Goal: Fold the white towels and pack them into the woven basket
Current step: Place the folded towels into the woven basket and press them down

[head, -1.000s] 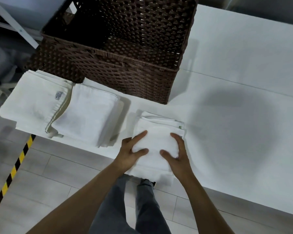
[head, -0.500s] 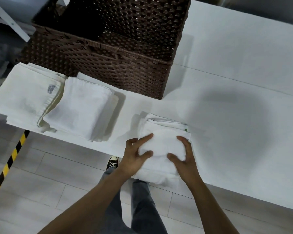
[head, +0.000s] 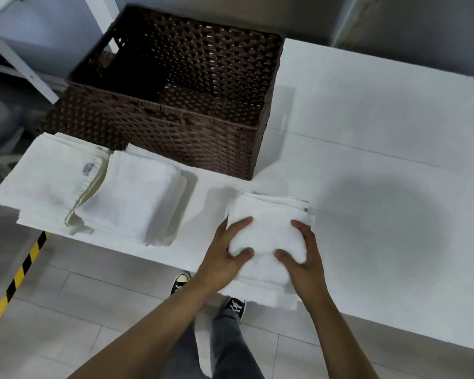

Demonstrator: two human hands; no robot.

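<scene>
A folded white towel (head: 268, 231) lies at the near edge of the white table (head: 367, 127), overhanging it slightly. My left hand (head: 225, 258) grips its left side, with a finger and the thumb on top. My right hand (head: 304, 261) grips its right side the same way, and the cloth bulges between my thumbs. The brown woven basket (head: 203, 138) stands behind the towel to the left; what shows of its inside holds no towels.
Two more folded white towel piles lie left of my hands: one with a grey label (head: 52, 181) at the table's left end, one (head: 137, 198) beside it. Below the table edge are a tiled floor, my shoes and a yellow-black floor tape (head: 17, 277).
My thumbs have drawn closer together on the towel and the cloth now bulges between them. The view has tipped up, showing more of the basket.
</scene>
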